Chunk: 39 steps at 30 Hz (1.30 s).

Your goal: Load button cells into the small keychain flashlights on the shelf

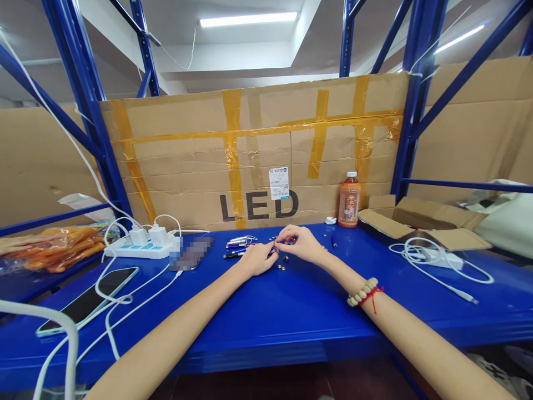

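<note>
My left hand (pixel 259 259) is closed low over the blue shelf top, thumb and fingers pinched around something small I cannot make out. Close against it, my right hand (pixel 302 243) pinches with thumb and forefinger at the same spot, and what it grips is also too small to name. Just left of my left hand lie several slim metallic and blue pen-like tubes (pixel 239 242), some with small rings. Small silvery round pieces (pixel 282 268) and a short dark metal piece (pixel 285 258) rest near the fingertips.
A taped cardboard sheet (pixel 187 166) stands behind. At left are a white power strip (pixel 145 250), cables and a phone (pixel 89 300). An orange drink bottle (pixel 348 201), an open cardboard box (pixel 433 219) and a white charger cable (pixel 441 261) sit at right.
</note>
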### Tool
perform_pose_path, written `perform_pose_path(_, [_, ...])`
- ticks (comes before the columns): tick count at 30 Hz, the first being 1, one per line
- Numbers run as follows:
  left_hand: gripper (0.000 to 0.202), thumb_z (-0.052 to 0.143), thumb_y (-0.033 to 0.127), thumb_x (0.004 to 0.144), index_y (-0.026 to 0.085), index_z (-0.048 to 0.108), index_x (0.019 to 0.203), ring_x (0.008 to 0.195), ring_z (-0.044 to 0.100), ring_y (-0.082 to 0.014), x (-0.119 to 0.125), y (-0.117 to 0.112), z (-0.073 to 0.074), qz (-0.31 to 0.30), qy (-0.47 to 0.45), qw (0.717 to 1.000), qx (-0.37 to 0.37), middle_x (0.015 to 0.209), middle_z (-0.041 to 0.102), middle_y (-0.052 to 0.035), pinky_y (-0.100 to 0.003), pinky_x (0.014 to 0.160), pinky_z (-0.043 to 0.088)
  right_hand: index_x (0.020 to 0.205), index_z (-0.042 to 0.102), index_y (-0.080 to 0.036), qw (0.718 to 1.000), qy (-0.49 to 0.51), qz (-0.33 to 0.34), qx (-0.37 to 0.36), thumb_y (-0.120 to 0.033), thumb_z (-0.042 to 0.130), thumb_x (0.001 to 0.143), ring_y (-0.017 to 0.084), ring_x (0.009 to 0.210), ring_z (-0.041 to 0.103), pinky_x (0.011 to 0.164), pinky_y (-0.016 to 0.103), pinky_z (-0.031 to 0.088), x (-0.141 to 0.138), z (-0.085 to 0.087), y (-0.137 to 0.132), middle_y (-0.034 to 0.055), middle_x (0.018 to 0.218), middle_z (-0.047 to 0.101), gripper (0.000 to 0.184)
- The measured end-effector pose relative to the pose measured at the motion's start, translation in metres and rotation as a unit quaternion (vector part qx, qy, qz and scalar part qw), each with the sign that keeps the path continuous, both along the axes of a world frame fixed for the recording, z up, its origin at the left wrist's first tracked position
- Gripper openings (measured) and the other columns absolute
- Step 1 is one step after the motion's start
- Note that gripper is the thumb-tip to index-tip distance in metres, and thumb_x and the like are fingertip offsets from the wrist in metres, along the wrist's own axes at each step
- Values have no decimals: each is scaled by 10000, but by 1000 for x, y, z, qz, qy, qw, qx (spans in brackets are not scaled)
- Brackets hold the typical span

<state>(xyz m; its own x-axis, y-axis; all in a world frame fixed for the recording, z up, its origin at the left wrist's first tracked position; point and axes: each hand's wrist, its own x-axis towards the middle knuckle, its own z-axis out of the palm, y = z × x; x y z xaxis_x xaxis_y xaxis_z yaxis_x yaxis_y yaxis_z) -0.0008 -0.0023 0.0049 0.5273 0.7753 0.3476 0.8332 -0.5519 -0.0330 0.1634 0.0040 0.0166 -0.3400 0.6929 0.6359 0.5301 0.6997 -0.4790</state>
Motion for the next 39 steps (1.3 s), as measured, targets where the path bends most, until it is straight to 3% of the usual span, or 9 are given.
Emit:
perform_pose_path(7, [317,307,295,844,217,476,1100,777,602,-216,0,1,0,-11,-32,999,-21,846,649,-48,-279,650,418,729,680,-167,994,27,91,-55,-377,577,668,128,681,552,621,249,443,-5,1,-1,50,799,626,242])
perform_pose_path(14, [302,287,299,845,196,467,1066,803,599,-229,0,-2,2,2,-35,999,-22,854,646,-56,-294,663,420,764,678,-126,980,56,77,-176,-438,610,616,86,547,488,422,187,389,-4,2,-2,56,766,635,352])
perform_pose_path(19, [281,286,308,856,178,428,1060,780,607,-230,1,-5,4,-14,1,1000,-19,843,640,-73,-284,650,417,785,691,-165,963,61,46,-258,-475,641,566,78,556,480,418,162,377,-1,4,-6,27,703,632,383])
perform_pose_path(31, [316,208,392,893,189,390,1055,769,616,-231,1,-1,1,-15,9,1000,-9,811,640,-68,-277,629,427,772,680,-137,967,65,40,-244,-495,593,614,75,520,454,388,159,360,-3,6,-7,21,628,592,401])
perform_pose_path(39, [356,186,391,888,193,414,1077,785,609,-237,-1,4,-4,-6,-39,999,-28,835,640,-71,-311,658,439,767,658,-136,973,98,6,-210,-499,571,635,85,487,490,364,170,375,-9,-7,1,36,661,614,396])
